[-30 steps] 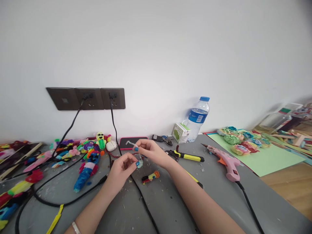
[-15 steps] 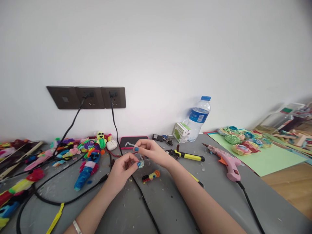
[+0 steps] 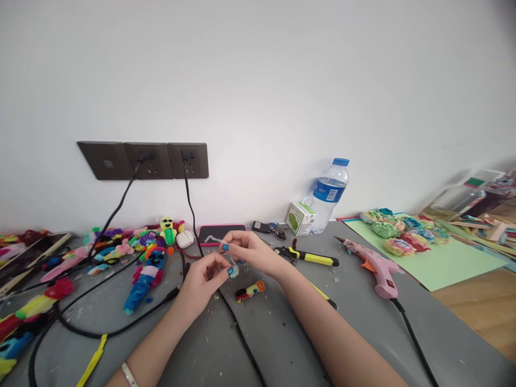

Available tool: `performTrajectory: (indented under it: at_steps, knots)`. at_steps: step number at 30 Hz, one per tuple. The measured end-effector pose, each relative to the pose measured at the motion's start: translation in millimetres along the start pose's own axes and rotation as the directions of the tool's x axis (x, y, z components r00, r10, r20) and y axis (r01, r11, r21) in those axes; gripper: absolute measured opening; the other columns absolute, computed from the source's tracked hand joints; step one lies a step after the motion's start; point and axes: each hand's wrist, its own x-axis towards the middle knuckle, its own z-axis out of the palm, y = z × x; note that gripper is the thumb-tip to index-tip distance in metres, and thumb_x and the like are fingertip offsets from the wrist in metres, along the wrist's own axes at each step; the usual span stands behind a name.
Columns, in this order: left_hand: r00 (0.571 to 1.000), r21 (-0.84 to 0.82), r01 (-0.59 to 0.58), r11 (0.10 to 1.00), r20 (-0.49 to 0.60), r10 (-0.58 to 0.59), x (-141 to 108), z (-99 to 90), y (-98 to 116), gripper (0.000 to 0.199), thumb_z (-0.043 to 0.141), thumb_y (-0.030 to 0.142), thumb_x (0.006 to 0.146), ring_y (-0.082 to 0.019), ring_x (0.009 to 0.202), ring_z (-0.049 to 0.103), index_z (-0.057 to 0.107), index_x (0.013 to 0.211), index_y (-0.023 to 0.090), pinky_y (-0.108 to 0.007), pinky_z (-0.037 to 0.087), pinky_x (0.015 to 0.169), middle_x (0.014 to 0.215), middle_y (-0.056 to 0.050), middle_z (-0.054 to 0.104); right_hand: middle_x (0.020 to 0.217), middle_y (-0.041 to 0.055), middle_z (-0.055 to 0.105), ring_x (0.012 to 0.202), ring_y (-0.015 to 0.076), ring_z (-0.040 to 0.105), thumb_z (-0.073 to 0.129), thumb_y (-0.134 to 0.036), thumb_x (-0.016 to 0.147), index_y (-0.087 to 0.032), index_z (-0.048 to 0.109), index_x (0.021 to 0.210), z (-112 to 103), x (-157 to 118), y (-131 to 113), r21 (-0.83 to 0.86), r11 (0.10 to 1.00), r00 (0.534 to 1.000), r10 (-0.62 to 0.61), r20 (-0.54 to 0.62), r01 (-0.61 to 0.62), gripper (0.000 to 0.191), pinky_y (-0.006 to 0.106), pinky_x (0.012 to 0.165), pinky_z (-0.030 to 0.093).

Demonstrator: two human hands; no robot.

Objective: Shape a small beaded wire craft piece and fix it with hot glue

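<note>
A pale, silvery pipe cleaner (image 3: 234,271) is held between my hands, with a small coil at its lower end and a loose tail reaching left over the phone. My left hand (image 3: 205,280) pinches it beside the coil between thumb and fingers. Fingers closed, my right hand (image 3: 250,252) grips the strand just above; its exact fingertip contact is partly hidden. Right below the hands, a small red, yellow and orange pipe-cleaner piece (image 3: 250,291) lies on the grey table (image 3: 242,355).
Pliers with yellow handles (image 3: 314,257) and a pink glue gun (image 3: 377,269) lie at right. A water bottle (image 3: 328,199) and green-white box (image 3: 300,219) stand by the wall. Colourful pipe-cleaner figures (image 3: 145,282) and black cables (image 3: 237,328) occupy the left and middle. A phone (image 3: 234,230) lies behind.
The loose tail of the pipe cleaner has shifted slightly left and down, and the coil has turned a little. Both hands stay nearly in place.
</note>
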Motion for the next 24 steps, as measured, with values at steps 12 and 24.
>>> performTrajectory:
  at_steps: [12,24]
  knots:
    - [1.000,0.006,0.006,1.000,-0.001,-0.006,0.1,0.0,-1.3,0.018,0.058,0.036,0.082,-0.014,0.061,0.041,0.062,0.080,0.018,-0.024,0.030,0.056,0.067,0.001,0.048,0.063,-0.0037,0.047,0.056,0.0095,0.038,0.061,-0.049,0.088,-0.016,0.063,0.089,-2.4,0.1,3.6,-0.010,1.000,0.999,-0.028,0.045,0.028,0.033,0.024,0.053,0.027]
    - [1.000,-0.003,-0.009,1.000,0.002,0.009,-0.1,0.5,1.1,0.017,0.058,0.035,0.082,-0.014,0.060,0.042,0.062,0.079,0.018,-0.024,0.032,0.056,0.067,0.001,0.049,0.062,-0.0042,0.047,0.056,0.0090,0.038,0.064,-0.053,0.084,-0.015,0.063,0.088,-0.1,-0.4,-1.4,-0.012,1.000,0.999,-0.001,0.035,0.001,0.039,0.024,0.053,0.028]
